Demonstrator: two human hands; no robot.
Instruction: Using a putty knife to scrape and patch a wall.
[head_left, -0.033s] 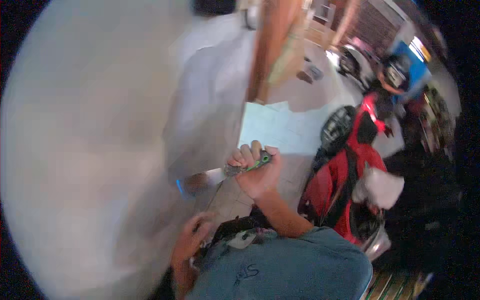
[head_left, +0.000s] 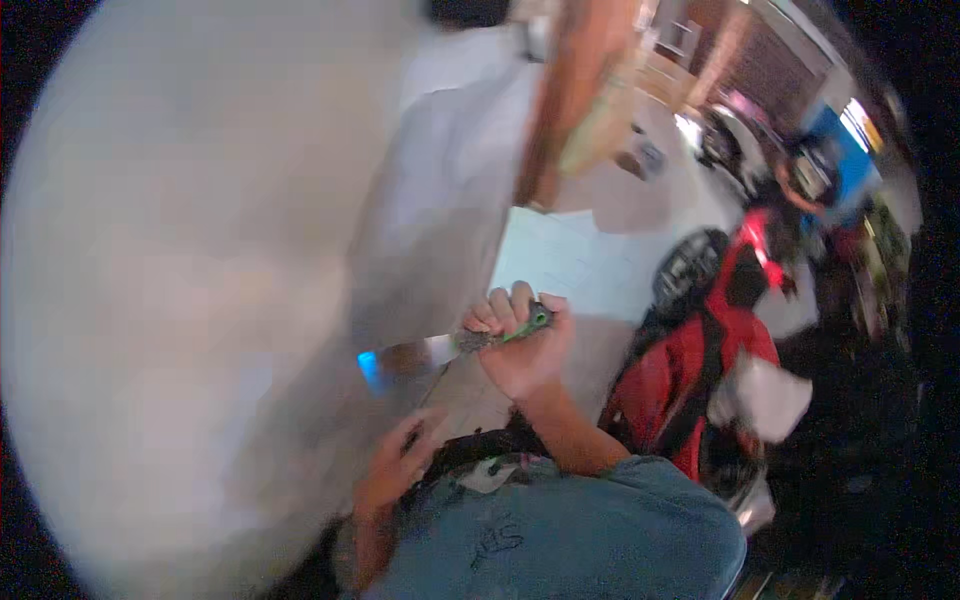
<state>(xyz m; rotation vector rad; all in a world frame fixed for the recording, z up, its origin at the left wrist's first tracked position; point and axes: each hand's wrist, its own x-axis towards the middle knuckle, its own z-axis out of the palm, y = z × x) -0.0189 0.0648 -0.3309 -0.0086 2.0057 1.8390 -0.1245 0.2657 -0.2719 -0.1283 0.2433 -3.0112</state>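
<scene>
The right hand (head_left: 525,355) is closed in a fist around the handle of a tool (head_left: 440,348), fingers wrapped over it and the thumb lying near its butt end. The tool is in front of the person's chest, slanting slightly down to the left. Its handle is dark grey with green along it, and the butt is ringed in green around what looks like a hole. Past the fist comes a speckled grey stretch, then a short pale band, then a broader brownish part, ending in a bright blue edge. That far end is blurred, and whether it touches the pale wall (head_left: 200,250) on the left cannot be told.

The left hand (head_left: 400,462) is low by the waist, fingers loosely bent; blur hides whether it holds anything. Both forearms reach out beside a blue-grey shirt (head_left: 590,530).

Farther out, light tiles (head_left: 560,250) cover the floor. A red motorbike (head_left: 650,380) stands at right, with a white bag (head_left: 770,395) against it. Brown wood (head_left: 560,100) rises beyond the hands.
</scene>
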